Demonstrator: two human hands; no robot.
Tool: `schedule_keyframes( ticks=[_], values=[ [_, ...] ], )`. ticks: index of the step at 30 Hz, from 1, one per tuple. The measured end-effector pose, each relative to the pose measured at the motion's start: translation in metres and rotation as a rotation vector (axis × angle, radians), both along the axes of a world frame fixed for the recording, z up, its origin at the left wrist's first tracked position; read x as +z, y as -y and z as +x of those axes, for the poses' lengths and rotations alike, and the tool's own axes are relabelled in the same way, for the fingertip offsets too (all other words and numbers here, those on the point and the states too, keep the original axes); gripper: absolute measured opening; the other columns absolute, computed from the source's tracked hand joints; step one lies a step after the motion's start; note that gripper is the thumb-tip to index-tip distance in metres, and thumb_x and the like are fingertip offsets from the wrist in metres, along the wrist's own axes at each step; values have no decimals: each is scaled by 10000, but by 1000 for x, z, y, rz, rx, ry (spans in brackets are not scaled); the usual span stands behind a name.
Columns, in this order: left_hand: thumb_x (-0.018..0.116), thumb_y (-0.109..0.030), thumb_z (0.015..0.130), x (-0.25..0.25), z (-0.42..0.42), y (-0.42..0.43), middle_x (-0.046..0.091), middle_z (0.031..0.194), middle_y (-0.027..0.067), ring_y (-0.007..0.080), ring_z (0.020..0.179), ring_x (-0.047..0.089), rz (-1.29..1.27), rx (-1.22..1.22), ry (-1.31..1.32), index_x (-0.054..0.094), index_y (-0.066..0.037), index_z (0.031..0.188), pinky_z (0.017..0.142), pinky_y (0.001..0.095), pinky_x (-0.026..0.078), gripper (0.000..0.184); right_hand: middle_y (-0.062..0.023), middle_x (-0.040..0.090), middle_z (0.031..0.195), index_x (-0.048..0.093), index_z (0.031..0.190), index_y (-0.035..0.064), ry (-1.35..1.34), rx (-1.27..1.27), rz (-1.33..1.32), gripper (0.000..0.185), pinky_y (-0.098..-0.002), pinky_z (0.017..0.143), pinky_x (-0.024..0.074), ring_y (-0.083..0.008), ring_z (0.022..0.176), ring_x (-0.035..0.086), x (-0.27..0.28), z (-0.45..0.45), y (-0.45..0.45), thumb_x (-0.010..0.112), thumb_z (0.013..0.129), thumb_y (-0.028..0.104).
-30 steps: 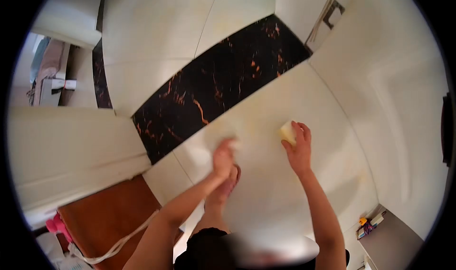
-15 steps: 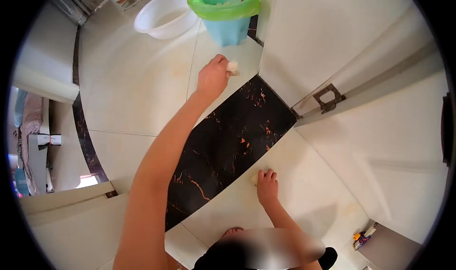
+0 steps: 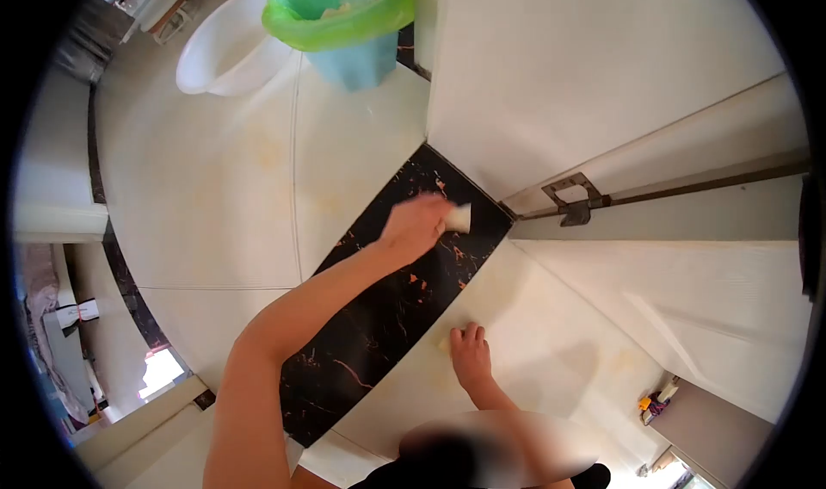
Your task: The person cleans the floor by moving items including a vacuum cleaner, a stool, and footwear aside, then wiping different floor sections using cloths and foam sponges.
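Observation:
Above the dark marble threshold strip [image 3: 379,300], my left hand [image 3: 417,228] is closed around a small whitish piece [image 3: 459,219], which looks like folded tissue or a soft block. Its end sticks out to the right of my fingers, and the hand is slightly blurred. My right hand [image 3: 471,355] rests low on the pale tiled floor just below the strip, fingers bent. A pale yellowish bit [image 3: 445,344] shows at its left side, too indistinct to name and mostly hidden by the fingers.
A light-blue bin [image 3: 357,63] with a green bag [image 3: 344,33] in it stands beyond the strip, beside a white basin [image 3: 200,58]. To the right is an open doorway edge with a metal strike plate [image 3: 575,194]. Small colourful items [image 3: 658,403] lie at lower right.
My left hand has come back from near the bin to over the dark strip, still holding the whitish piece. My right hand has barely shifted. The view has turned slightly.

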State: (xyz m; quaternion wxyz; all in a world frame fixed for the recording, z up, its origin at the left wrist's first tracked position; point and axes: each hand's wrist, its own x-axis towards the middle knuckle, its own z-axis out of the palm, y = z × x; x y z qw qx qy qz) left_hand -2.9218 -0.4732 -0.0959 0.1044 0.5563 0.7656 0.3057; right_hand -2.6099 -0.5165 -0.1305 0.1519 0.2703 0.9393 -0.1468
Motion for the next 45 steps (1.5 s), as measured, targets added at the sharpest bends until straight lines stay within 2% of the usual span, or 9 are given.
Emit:
schedule_keyframes(
  ticks=[3, 7, 13, 15, 20, 27, 31, 35, 45],
  values=[
    [690, -18, 758, 70, -77, -11, 536, 1386, 74, 260, 943, 684, 229, 223, -321, 710, -133, 1040, 700, 408, 578, 306, -170, 512, 1025, 532, 1013, 41, -29, 3, 29, 182, -377, 720, 566, -328, 969, 568, -3, -1, 4, 602, 847, 61],
    [714, -73, 788, 110, -162, -44, 363, 1550, 97, 307, 905, 702, -58, 495, -468, 720, -141, 1045, 697, 431, 576, 266, -167, 517, 1004, 531, 995, 54, -77, 18, 89, 168, -372, 707, 570, -321, 953, 577, -7, -2, 3, 604, 846, 76],
    [602, -124, 847, 79, -269, -41, 615, 1194, 200, 387, 872, 656, 153, 353, -666, 642, -24, 936, 755, 495, 538, 139, -178, 535, 1057, 543, 1005, 82, -119, -35, 47, 161, -393, 742, 570, -331, 1018, 586, -16, 8, 6, 594, 852, 84],
    [582, -107, 858, 74, -280, 0, 605, 1244, 188, 383, 953, 634, 90, 345, -616, 628, -1, 954, 796, 476, 513, 150, -181, 536, 1103, 551, 1064, 97, -140, -92, 1, 214, -418, 798, 561, -342, 1068, 565, -17, 10, 9, 591, 853, 90],
    [618, -39, 917, 101, -155, 140, 521, 1429, 154, 348, 1239, 547, 52, 306, -584, 609, -45, 1279, 993, 403, 475, 363, -183, 536, 1140, 534, 1089, 80, -227, -125, 120, 250, -394, 786, 548, -318, 1077, 566, -21, 14, 15, 606, 855, 131],
    [570, -104, 980, 115, 63, 254, 530, 1399, 153, 348, 1234, 554, -3, 315, -464, 616, 7, 1216, 959, 399, 495, 265, -149, 544, 1217, 551, 1136, 79, -346, -282, 423, 288, -391, 839, 486, -291, 1095, 552, -30, 143, 42, 576, 864, 169],
    [588, -112, 979, 110, 174, 268, 572, 1305, 186, 363, 1179, 570, 91, 232, -363, 646, 12, 1110, 938, 432, 498, 190, -185, 565, 1249, 539, 1241, 15, -27, -918, 257, 391, -439, 955, 441, -334, 1148, 528, -47, 341, 64, 572, 862, 105],
    [622, -21, 931, 95, 248, 264, 596, 1243, 192, 376, 1134, 586, 203, 119, -379, 650, 27, 1040, 939, 446, 495, 122, -210, 471, 1313, 489, 1260, 37, -349, -1625, 461, 567, -485, 1022, 388, -380, 1188, 472, -19, 434, 99, 766, 765, 17],
    [677, -84, 921, 86, 254, 247, 567, 1276, 156, 344, 1142, 575, 246, 52, -318, 637, 55, 992, 980, 417, 480, 161, -93, 522, 1378, 552, 1369, 161, -700, -804, -128, 654, -380, 996, 503, -302, 1281, 483, 44, 218, -74, 626, 798, -149]
  ],
)
